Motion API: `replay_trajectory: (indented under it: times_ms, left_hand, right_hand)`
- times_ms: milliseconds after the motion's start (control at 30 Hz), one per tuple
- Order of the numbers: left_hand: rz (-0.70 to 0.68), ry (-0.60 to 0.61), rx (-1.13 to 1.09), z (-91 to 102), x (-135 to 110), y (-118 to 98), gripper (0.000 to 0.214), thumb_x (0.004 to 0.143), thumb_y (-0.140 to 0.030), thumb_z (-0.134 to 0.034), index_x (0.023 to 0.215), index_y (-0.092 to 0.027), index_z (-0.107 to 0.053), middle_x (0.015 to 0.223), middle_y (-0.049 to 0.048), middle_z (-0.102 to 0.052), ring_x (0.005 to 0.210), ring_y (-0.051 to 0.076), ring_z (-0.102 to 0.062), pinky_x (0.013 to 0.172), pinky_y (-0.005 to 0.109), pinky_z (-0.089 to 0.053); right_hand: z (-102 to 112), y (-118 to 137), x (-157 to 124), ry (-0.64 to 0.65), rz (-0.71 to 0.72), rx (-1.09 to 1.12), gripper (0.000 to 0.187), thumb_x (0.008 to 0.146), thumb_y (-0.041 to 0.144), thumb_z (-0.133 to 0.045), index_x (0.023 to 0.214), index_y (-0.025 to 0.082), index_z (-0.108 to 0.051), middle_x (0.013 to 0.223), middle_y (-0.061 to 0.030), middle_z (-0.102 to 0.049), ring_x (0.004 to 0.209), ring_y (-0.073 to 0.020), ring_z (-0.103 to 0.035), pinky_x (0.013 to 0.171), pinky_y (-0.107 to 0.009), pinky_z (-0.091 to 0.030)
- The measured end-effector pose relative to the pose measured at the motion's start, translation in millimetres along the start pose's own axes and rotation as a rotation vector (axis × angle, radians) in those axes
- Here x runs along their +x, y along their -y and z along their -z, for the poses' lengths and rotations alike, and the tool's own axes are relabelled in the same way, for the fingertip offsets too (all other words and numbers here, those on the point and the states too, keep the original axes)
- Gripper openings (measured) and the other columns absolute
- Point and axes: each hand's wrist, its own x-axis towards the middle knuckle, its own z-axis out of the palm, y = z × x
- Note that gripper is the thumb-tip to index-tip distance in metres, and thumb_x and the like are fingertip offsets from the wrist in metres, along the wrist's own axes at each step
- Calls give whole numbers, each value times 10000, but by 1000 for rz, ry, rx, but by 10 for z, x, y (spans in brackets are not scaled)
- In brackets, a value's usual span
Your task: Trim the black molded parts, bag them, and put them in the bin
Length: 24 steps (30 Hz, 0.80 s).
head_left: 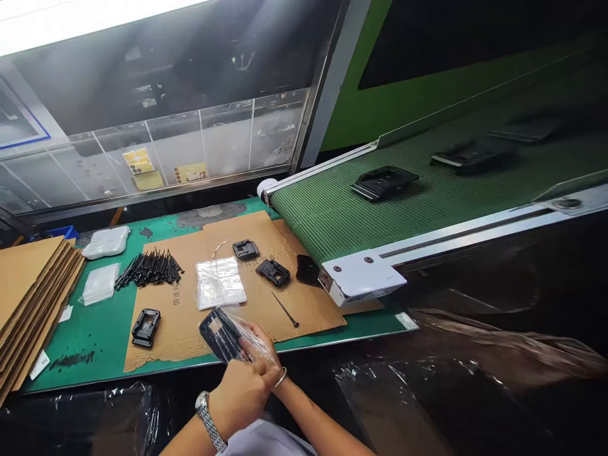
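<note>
My right hand (261, 345), a bangle on its wrist, grips a flat black plastic part (219, 329) inside a clear plastic bag (254, 339). My left hand (244, 389), wearing a metal watch, is closed against the bag's near end; its fingertips are partly hidden. Just beyond lies a stack of clear bags (221, 283). Black plastic frames rest on the cardboard: one (146, 327) at the left, one (246, 249) at the back and another (274, 273) to the right. A single long black pin (285, 309) lies near the front, and a heap of similar pins (151, 268) sits left of the bags.
A green conveyor belt (323, 215) slopes up to the right, carrying several black parts (384, 182). Its white end block (361, 278) overhangs the cardboard sheet (185, 329). Stacked cardboard (38, 297) stands at the left, beside more clear packets (101, 284) on the green table (104, 348).
</note>
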Motion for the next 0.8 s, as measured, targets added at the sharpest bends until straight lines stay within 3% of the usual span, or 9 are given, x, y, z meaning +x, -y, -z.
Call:
replay_trajectory:
  times_ms: [67,100,200,267,367,467,667,733,800]
  left_hand:
    - [-73,-43,-21,-51,-132,-118,231,804,-190,-420,952,-212,-596,711,55,-592,605,152,-512,576,265,-392]
    - [-36,-171,-88,-80,-200,-153,217,808,-219,-434,950,-220,-599,705,48,-582,618,149,-511,592,266,-394]
    - [433,-851,-435,-135,-354,-141,282,777,-282,-520,1053,-229,-541,828,44,-565,785,159,-521,713,273,-393]
    - [774,-1151,-819,-127,-402,-71,380,731,-346,-576,1080,-212,-509,923,46,-563,900,179,-513,758,279,-388]
    - [870,-1075,-1507,-77,-442,27,315,690,-358,-607,933,-160,-572,847,52,-615,804,198,-565,711,306,-424]
    - [965,-1056,-1858,-40,-532,89,131,705,-265,-565,718,-139,-595,668,45,-634,609,175,-582,637,319,-452]
    - [1182,-1209,-1900,-142,-802,148,230,745,-168,-461,523,-147,-514,455,12,-555,407,113,-499,445,247,-420]
    - [1208,-1226,-1870,-199,-835,140,199,743,-157,-475,553,-139,-530,494,30,-585,435,130,-528,455,262,-434]
    - [1189,-1284,-1810,-236,-847,134,132,740,-155,-494,627,-133,-557,577,42,-626,507,145,-570,514,280,-462]
  right_hand:
    - [67,53,-41,-8,-28,32,347,615,413,-661,828,173,-529,511,41,-479,402,-93,-421,384,-223,-358]
    - [97,80,-70,-14,-35,49,353,609,434,-664,794,171,-517,488,52,-458,389,-82,-407,372,-209,-343]
    - [139,156,-197,-20,-25,86,388,601,476,-663,777,173,-497,478,73,-433,380,-62,-392,365,-184,-333]
    - [104,187,-308,8,-25,116,408,600,487,-663,804,172,-503,505,74,-443,385,-57,-400,365,-180,-342]
    - [-33,170,-487,129,-59,169,438,593,495,-672,830,164,-511,548,59,-486,404,-64,-445,384,-190,-383]
    - [-187,80,-653,209,-135,140,461,557,538,-678,743,156,-497,560,41,-527,417,-77,-487,382,-195,-408]
    - [-187,-51,-846,357,-363,27,491,546,605,-633,598,169,-416,427,61,-485,288,-30,-360,266,-137,-262]
    - [-106,-42,-850,261,-374,68,482,562,610,-617,627,168,-435,416,87,-434,276,-13,-296,263,-131,-225]
    - [-37,-22,-844,60,-328,47,494,578,636,-582,663,166,-458,421,102,-384,277,-6,-248,264,-131,-186]
